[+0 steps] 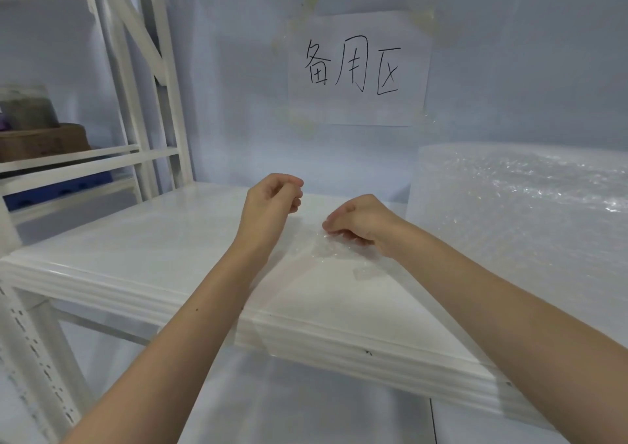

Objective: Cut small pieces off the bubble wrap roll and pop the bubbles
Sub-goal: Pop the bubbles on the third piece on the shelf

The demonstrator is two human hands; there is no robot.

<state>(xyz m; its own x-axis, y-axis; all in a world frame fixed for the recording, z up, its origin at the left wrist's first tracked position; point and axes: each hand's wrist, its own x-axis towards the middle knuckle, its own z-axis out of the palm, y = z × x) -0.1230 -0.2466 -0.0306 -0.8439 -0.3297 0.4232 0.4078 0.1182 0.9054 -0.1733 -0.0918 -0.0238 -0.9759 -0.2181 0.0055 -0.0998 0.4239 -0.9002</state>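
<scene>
Bubble wrap roll (530, 212): stood on the white shelf (136, 260), at the right, against the wall.
Cut piece (326, 250): laid flat on the shelf surface, just left of the roll, partly covered by the right hand.
Right hand (356, 224): fingers curled down, the piece pinched at its far edge.
Left hand (272, 197): raised above the shelf, fingers curled; anything held cannot be told.
Paper sign (356, 70): taped to the wall, handwritten characters noted.
</scene>
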